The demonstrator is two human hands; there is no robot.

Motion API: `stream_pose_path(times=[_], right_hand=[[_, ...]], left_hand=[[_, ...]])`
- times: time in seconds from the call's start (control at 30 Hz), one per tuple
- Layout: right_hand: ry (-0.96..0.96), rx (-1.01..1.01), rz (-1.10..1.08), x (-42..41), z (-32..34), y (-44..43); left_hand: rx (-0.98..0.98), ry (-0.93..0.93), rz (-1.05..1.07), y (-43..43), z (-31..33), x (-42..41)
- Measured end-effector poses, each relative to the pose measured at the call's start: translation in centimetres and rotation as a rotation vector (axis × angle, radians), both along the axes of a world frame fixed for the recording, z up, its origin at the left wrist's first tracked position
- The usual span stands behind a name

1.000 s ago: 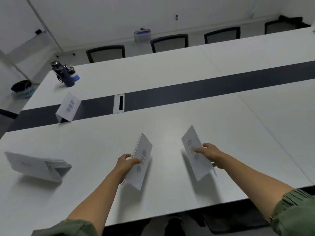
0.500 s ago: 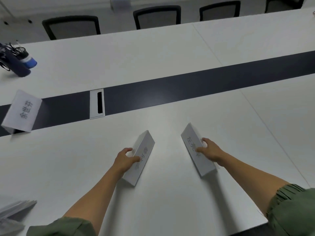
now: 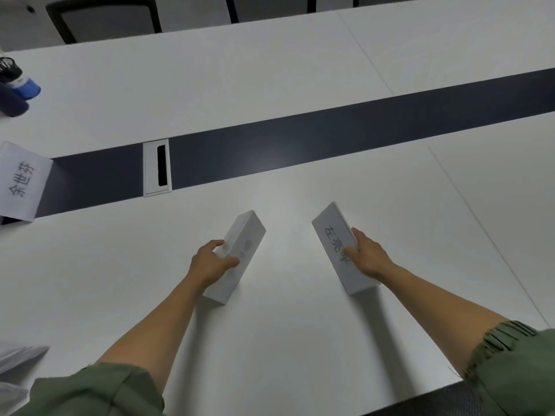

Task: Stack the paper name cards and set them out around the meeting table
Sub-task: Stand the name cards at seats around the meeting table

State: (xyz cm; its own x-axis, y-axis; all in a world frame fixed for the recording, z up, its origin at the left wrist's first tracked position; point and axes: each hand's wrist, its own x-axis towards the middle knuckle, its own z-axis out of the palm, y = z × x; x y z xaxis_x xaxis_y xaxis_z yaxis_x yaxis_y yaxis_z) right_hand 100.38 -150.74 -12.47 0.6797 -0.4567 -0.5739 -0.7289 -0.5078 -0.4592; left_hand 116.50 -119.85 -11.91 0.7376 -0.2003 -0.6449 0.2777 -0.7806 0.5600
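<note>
Two folded white name cards stand as tents on the white meeting table [image 3: 300, 340] in front of me. My left hand [image 3: 211, 261] pinches the left name card [image 3: 244, 241] over its ridge, thumb on the near face. My right hand [image 3: 368, 255] grips the right name card [image 3: 332, 232], which shows dark printed characters. A third name card [image 3: 22, 180] stands at the far left by the dark centre strip. The edge of a stack of name cards [image 3: 21, 357] shows at the lower left.
A dark strip [image 3: 330, 136] with a cable slot [image 3: 157, 166] runs across the table. A dark blue bottle and a blue cup [image 3: 18, 91] sit at the far left. Black chairs [image 3: 108, 18] line the far side. The table's near edge is at lower right.
Both cards went from lifted and tilted to standing on the table. My view tilted down and closer; the card stack slid almost out of sight at lower left.
</note>
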Motion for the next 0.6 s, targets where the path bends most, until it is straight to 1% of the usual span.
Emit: stream_pose_path(times=[0.17, 0.23, 0.3, 0.37, 0.47, 0.53, 0.6], right_hand=[[-0.004, -0.045, -0.017, -0.9, 0.4, 0.0], [-0.005, -0.07, -0.01, -1.6, 0.9, 0.1], [-0.012, -0.141, 0.026, -2.2, 1.5, 0.2], [-0.061, -0.251, 0.075, -2.4, 2.6, 0.6], [-0.212, -0.384, 0.156, -1.6, 4.6, 2.5], [-0.278, -0.397, 0.226, -1.0, 5.6, 4.9], [-0.296, -0.372, 0.29, -0.4, 6.3, 7.5]], left_hand=[[0.037, -0.049, -0.023, 0.0, 0.5, -0.6], [0.036, -0.085, -0.003, -0.1, 1.4, -1.5], [0.024, -0.129, 0.036, -0.1, 2.2, -2.6], [0.014, -0.177, 0.08, 0.7, 3.3, -4.1], [0.008, -0.226, 0.151, 3.5, 5.1, -7.1], [0.016, -0.239, 0.198, 6.0, 6.3, -9.2], [0.039, -0.238, 0.238, 8.6, 7.1, -10.9]])
